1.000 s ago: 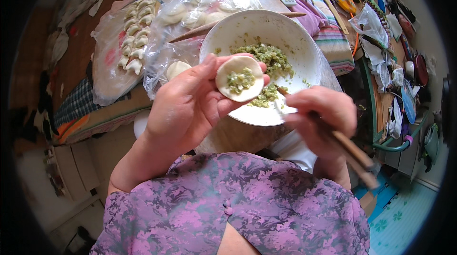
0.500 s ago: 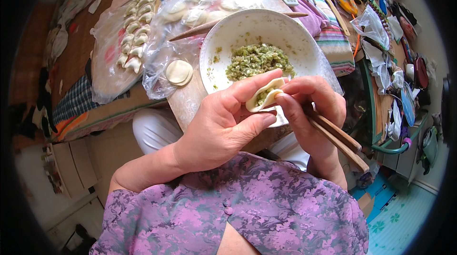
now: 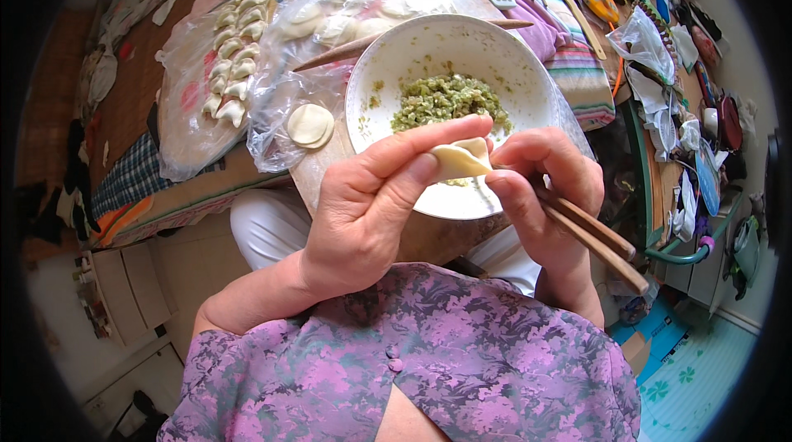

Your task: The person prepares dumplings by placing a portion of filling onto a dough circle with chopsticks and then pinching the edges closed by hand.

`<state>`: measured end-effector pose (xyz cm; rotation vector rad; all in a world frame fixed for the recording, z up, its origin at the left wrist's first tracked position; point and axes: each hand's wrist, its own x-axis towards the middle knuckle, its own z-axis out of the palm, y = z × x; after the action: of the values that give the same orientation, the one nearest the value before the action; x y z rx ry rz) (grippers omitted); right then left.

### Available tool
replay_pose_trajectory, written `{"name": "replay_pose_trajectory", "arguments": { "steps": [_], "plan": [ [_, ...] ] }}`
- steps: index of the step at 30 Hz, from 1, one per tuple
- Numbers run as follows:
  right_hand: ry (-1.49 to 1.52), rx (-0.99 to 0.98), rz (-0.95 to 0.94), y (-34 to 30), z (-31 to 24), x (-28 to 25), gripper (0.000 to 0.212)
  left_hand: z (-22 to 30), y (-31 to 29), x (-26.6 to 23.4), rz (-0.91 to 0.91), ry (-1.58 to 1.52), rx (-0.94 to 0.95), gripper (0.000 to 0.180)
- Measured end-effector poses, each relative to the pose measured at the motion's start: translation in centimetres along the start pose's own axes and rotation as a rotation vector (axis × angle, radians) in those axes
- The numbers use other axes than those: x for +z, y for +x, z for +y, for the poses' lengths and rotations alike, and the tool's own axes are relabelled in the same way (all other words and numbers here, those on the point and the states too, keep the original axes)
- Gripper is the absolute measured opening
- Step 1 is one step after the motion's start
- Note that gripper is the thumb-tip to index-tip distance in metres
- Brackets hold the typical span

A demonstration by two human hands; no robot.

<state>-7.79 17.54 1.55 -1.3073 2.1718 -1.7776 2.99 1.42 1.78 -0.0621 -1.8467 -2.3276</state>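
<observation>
1. Pinching a folded dumpling (image 3: 459, 160) in the left hand (image 3: 363, 199), with thumb on the near face and index finger stretched along the far side; closed on the dough, not released.
2. Grasping a pair of wooden sticks (image 3: 598, 242) inside the curled right hand (image 3: 549, 182), with long ends poking out below the palm toward the body. At the same time, holding thumb and index fingertips at the dumpling's right corner; cannot tell for certain whether pressing the dough or only just beside it.
3. Held up between the two hands, over the near part of the white bowl (image 3: 373, 130): the dumpling. Heaped in the bowl, just beyond the left index finger: green filling (image 3: 450, 104).
4. Judging by the doubled dough with no filling in sight, most likely at the sealing step, apparently not yet pinched along the whole rim.
5. Calling next, in all likelihood, for firm pressing along the edge from the right fingertips toward the left thumb, without squeezing out filling or nicking dough with the sticks.
6. Lying beyond the left wrist: flat round wrappers (image 3: 311, 126), near the left knuckles; farther off to the left, rows of shaped dumplings (image 3: 233, 63), probably the fitting place for setting down once sealed.
</observation>
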Motion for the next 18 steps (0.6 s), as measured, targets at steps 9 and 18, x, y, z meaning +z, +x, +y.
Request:
{"name": "replay_pose_trajectory", "arguments": {
  "steps": [9, 18],
  "plan": [
    [-0.111, -0.157, -0.114, 0.5, 0.2, 0.0, 0.019, 0.2, 0.0, 0.1, -0.023, -0.005, 0.015, 0.041],
    [-0.172, -0.211, -0.16, 0.6, -0.4, 0.0, 0.024, -0.1, -0.6, 0.0, 0.068, -0.158, -0.14, 0.045]
  ]
}}
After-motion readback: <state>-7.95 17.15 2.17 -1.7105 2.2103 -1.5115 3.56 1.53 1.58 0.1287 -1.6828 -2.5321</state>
